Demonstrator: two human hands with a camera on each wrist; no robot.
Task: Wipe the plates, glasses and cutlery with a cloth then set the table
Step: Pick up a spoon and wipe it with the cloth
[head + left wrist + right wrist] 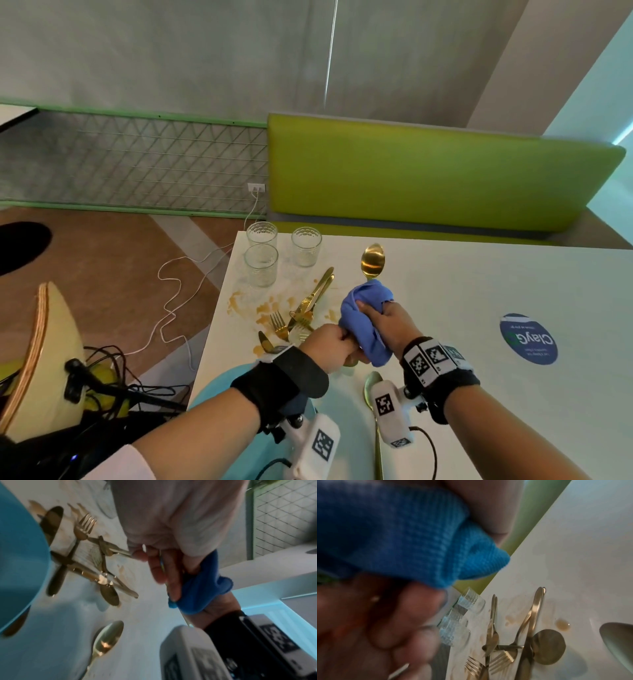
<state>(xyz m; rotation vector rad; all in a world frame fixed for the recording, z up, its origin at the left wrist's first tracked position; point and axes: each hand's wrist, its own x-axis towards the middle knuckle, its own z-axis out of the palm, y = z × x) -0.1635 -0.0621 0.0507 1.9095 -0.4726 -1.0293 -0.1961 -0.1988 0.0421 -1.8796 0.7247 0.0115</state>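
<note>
While a second gold spoon [372, 390] lies nearest on the white tabletop [513, 308], bowl away from the person and handle running back toward them, beside the rim of a light blue plate [219, 387], both hands work just above it. The left hand [330, 344] has its fingers [157, 568] curled, pinching the thin handle end of the held spoon [373, 258]. The right hand [390, 320] has its fingers curled round a bunched blue cloth [366, 318], which wraps the spoon's shaft. That spoon is held off the tabletop with its long axis running near to far: handle toward the person, hidden in cloth and hands, bowl pointing away and tilted up, clear of the cloth.

Left of the hands, a heap of gold forks and knives [303, 310] lies crossed on the tabletop among brown spill stains [263, 308], two handles angling away to the right. Farther back, at the tabletop's far left corner, three textured glasses [262, 265] stand upright close together. Beyond the tabletop runs a green bench back [428, 171].
</note>
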